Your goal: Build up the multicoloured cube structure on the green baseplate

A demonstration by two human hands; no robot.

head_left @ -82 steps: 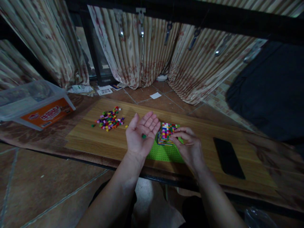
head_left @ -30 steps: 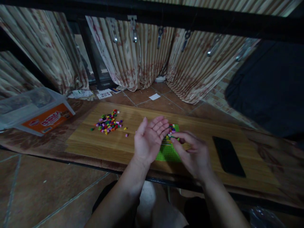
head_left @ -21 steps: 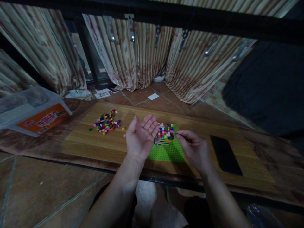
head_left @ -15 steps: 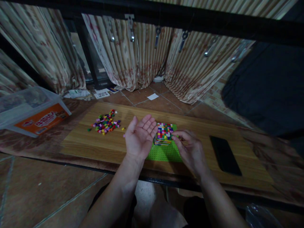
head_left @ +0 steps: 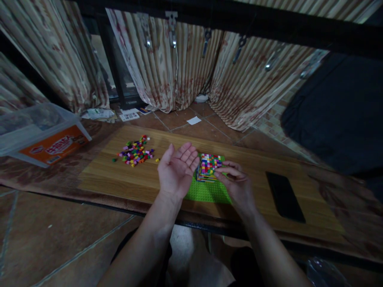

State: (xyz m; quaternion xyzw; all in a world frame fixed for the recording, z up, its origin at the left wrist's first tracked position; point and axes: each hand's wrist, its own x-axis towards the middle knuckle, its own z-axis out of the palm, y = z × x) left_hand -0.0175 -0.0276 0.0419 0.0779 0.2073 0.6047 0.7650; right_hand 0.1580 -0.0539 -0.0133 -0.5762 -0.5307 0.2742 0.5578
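Observation:
A block of small many-coloured bricks (head_left: 208, 166) stands several layers high on a bright green baseplate (head_left: 206, 192) on the wooden board (head_left: 119, 181). My left hand (head_left: 176, 170) is held palm up just left of the block, fingers spread, and its palm looks bare. My right hand (head_left: 236, 184) rests on the baseplate at the block's right side, fingertips pinched together against its near right edge; what they hold is too small to see. A loose heap of coloured bricks (head_left: 136, 151) lies on the board to the left.
A black phone (head_left: 284, 196) lies on the board at the right. A clear plastic box with an orange label (head_left: 44, 135) sits at the far left. Striped curtains (head_left: 185, 67) hang behind, with papers (head_left: 129, 116) on the tiled floor. A dark bag (head_left: 338, 115) fills the right.
The green brick on my left palm 2.7 s ago is gone. My right hand went to the palm, drew back right, then moved in to the block's right edge.

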